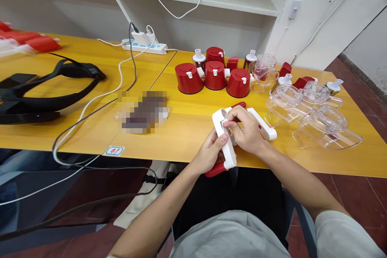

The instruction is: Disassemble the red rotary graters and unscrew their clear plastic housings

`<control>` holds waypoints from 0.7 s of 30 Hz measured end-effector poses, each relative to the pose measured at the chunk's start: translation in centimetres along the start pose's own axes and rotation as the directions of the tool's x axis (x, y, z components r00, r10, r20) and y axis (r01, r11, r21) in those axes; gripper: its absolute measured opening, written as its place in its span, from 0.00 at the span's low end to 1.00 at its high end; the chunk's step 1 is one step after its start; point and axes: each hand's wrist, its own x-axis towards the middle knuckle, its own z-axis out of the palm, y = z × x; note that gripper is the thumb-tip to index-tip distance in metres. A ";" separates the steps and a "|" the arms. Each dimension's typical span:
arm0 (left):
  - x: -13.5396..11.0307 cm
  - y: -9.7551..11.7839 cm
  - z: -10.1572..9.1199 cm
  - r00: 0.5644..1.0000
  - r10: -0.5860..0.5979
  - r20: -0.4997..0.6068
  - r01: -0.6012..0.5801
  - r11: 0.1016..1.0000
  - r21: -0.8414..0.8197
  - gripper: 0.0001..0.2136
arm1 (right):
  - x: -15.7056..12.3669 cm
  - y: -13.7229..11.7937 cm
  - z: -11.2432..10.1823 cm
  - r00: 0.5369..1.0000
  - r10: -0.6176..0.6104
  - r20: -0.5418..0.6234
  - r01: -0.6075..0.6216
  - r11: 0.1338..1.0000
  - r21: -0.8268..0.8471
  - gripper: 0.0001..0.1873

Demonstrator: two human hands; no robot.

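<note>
My left hand [211,149] is closed round a white crank handle [229,151] with a red grip [215,169] at its lower end. It holds the crank tilted over the table's front edge, thumb on its side. At the crank's upper end, my right hand [245,129] pinches with thumb and forefinger at a slot in the white body. What sits between those fingertips is too small to tell. Just behind my right hand lies another white crank handle [266,127] on the table, partly covered by the hand. A red grip [239,105] shows beyond my fingers.
Several red bases [189,78] stand at the back, among grater drums [250,59] with white tops. Several clear plastic housings [328,127] crowd the right side. To the left lie a blurred-out object [144,113], cables [121,73], a power strip [157,48] and a black headset [60,100].
</note>
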 end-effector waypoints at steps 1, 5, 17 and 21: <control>0.0 0.0 -0.4 1.000 -0.006 0.012 0.006 1.000 0.027 0.41 | 0.0 0.0 -0.2 1.000 -0.005 0.010 0.005 1.000 0.006 0.14; 0.0 0.7 -2.0 1.000 -0.018 0.026 0.014 0.990 0.137 0.43 | 0.0 -0.2 -0.9 0.998 -0.005 0.056 0.004 1.000 0.013 0.11; 0.7 1.3 -2.0 0.999 0.014 0.041 -0.022 0.980 0.198 0.36 | 0.1 0.8 -1.0 0.982 -0.067 0.178 0.089 0.989 -0.119 0.09; 0.5 1.4 -1.7 1.000 0.023 0.011 -0.025 0.985 0.169 0.34 | -0.2 1.1 -0.6 0.985 -0.056 0.166 0.088 0.978 -0.190 0.10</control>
